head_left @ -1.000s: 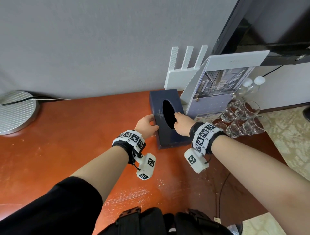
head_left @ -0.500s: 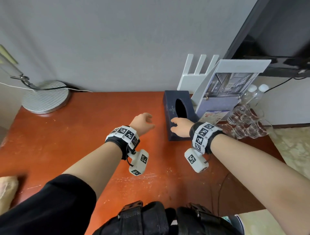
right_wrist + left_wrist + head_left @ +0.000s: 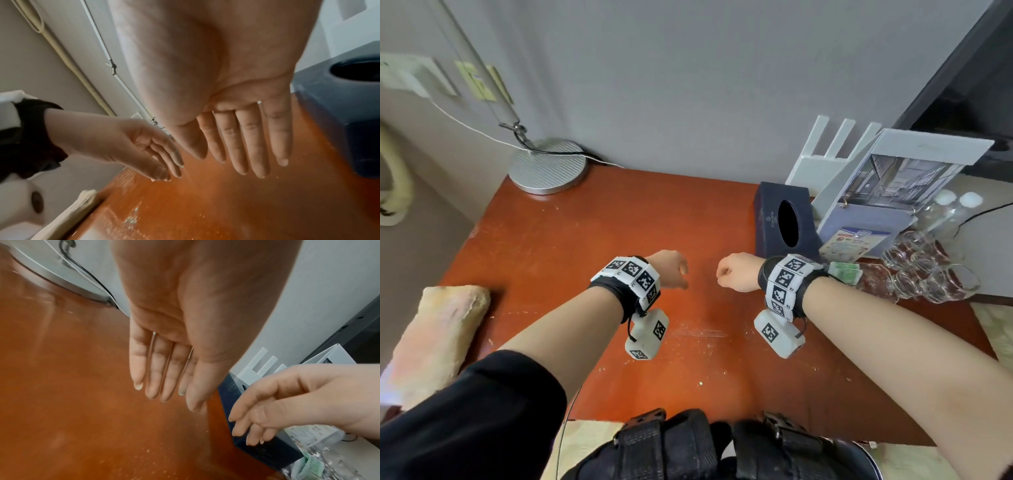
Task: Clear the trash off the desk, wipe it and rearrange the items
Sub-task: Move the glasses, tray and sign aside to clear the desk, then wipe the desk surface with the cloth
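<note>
Both of my hands hover empty over the middle of the reddish-brown desk (image 3: 592, 240). My left hand (image 3: 673, 270) has relaxed fingers, which lie straight and together in the left wrist view (image 3: 162, 381). My right hand (image 3: 734, 274) is just right of it, its fingers (image 3: 246, 149) also straight and holding nothing. The navy tissue box (image 3: 784, 219) with an oval opening stands behind my right hand, apart from it. Pale crumbs (image 3: 698, 332) are scattered on the desk near my wrists, and they also show as crumbs (image 3: 131, 219) in the right wrist view.
A round metal lamp base (image 3: 548, 166) sits at the back left with its cord. A white router (image 3: 822, 161), a leaning booklet (image 3: 887, 192), several glasses (image 3: 928, 270), two bottles (image 3: 955, 209) and green packets (image 3: 846, 272) crowd the right. A pale cloth (image 3: 438, 329) lies at the left edge.
Both hands have let go of the tissue box and drawn back to the middle of the desk. The head view has pulled back, so the lamp base and the cloth now show.
</note>
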Tool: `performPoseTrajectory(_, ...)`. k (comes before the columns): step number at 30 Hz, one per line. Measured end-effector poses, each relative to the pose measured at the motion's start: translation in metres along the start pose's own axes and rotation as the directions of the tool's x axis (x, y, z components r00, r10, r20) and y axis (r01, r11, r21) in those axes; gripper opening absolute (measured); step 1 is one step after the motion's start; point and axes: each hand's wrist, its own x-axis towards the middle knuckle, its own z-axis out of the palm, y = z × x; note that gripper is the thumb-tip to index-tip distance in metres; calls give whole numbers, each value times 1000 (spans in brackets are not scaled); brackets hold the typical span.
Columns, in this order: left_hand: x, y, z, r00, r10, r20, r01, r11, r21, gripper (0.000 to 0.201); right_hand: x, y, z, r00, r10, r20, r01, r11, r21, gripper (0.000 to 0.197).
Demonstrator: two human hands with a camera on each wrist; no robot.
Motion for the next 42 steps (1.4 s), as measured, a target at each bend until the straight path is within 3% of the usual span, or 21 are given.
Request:
performPoseTrajectory(6, -39, -20, 15, 988, -155, -26, 155, 988, -14, 41, 6, -33, 5, 984, -146, 103, 165, 964, -207, 33)
performPoseTrajectory(19, -120, -45, 66, 921, -388, -44, 381, 917, -118, 42, -2, -88, 39, 884, -390, 258, 464, 801, -378, 34)
performPoseTrajectory(29, -163, -77, 87, 866, -495, -70, 478, 860, -178, 41, 3, -129, 57, 850, -431, 302, 525, 733, -432, 34)
performPoseTrajectory(42, -214, -178, 58, 862, -487, -142, 474, 873, -113, 37, 18, -243, 69, 870, -418, 262, 494, 737, -461, 37)
